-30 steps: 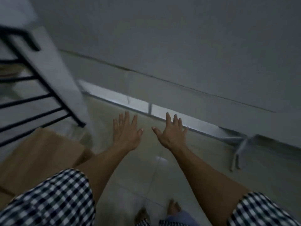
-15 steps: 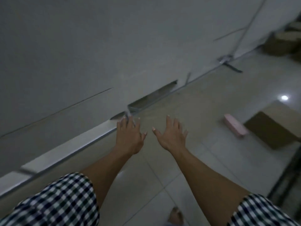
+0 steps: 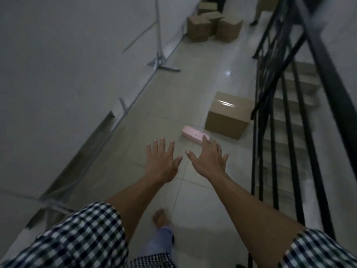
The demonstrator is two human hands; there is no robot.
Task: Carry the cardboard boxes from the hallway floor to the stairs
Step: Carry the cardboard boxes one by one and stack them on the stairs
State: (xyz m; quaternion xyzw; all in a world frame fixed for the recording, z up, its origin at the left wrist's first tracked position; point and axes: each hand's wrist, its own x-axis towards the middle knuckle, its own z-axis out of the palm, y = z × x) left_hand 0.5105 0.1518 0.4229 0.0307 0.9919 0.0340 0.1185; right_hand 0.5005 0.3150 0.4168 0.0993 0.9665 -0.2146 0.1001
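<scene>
While the left hand (image 3: 161,161) and right hand (image 3: 209,159) reach forward, fingers spread, holding nothing, a pink case (image 3: 193,134) and sealed cardboard box (image 3: 229,115) lie beside the stair railing (image 3: 289,93), more boxes (image 3: 212,26) stacked at the hallway's far end, no legible writing.

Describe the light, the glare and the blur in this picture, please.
Head view: dim and greyish overall; a bright glare spot on the floor tiles and a sheen on the tape of the nearest cardboard box; the black railing and the bare foot are smeared by motion; straight wall edges lean from the wide-angle lens.
</scene>
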